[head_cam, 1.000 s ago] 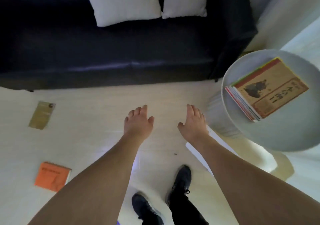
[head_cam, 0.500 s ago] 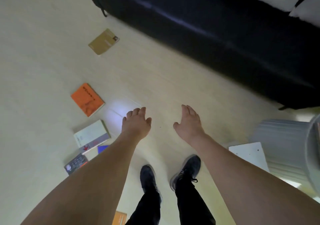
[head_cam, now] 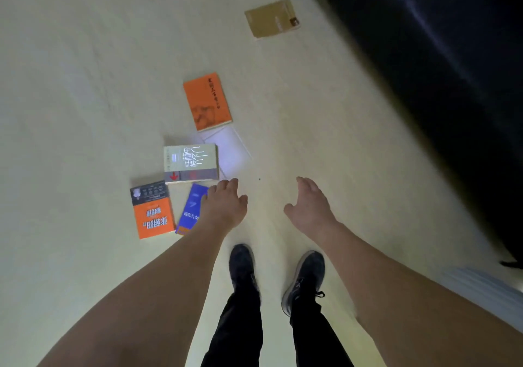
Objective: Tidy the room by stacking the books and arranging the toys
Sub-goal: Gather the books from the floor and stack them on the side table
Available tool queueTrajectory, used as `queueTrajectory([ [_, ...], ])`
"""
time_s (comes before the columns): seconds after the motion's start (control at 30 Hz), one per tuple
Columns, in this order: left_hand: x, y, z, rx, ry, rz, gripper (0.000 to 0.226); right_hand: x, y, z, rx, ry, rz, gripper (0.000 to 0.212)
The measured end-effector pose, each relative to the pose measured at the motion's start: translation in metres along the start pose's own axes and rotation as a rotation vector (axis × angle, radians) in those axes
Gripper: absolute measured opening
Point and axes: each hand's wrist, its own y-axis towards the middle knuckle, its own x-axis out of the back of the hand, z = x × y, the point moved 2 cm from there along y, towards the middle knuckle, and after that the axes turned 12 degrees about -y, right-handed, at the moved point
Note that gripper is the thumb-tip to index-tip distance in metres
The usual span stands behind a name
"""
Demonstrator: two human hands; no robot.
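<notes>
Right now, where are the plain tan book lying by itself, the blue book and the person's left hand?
Plain tan book (head_cam: pixel 271 18), head view, middle of its cover.
Blue book (head_cam: pixel 190 211), head view, visible part of its cover beside the wrist.
Left hand (head_cam: pixel 223 205), head view, back of the hand.

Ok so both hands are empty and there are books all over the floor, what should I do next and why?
Probably bend and reach the left hand down to the blue paperback book just below it on the pale floor. Both hands are open and hold nothing, the right hand over bare floor, and the blue book seems the nearest of the five books lying flat there.
</notes>
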Motion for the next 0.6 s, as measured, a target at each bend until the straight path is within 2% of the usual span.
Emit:
queueTrajectory([
  [0.33,0.021,0.016,0.084,0.136,-0.201,-0.010,0.055,-0.026,0.027,0.078,0.100,-0.115,0.097,0.073],
  [0.47,0.046,0.022,0.121,0.151,-0.277,-0.072,0.059,-0.034,0.032,0.102,0.122,-0.157,0.124,0.072],
  [0.6,0.061,0.014,0.171,0.254,-0.378,-0.137,0.059,-0.048,0.038,0.131,0.148,-0.182,0.146,0.066],
])
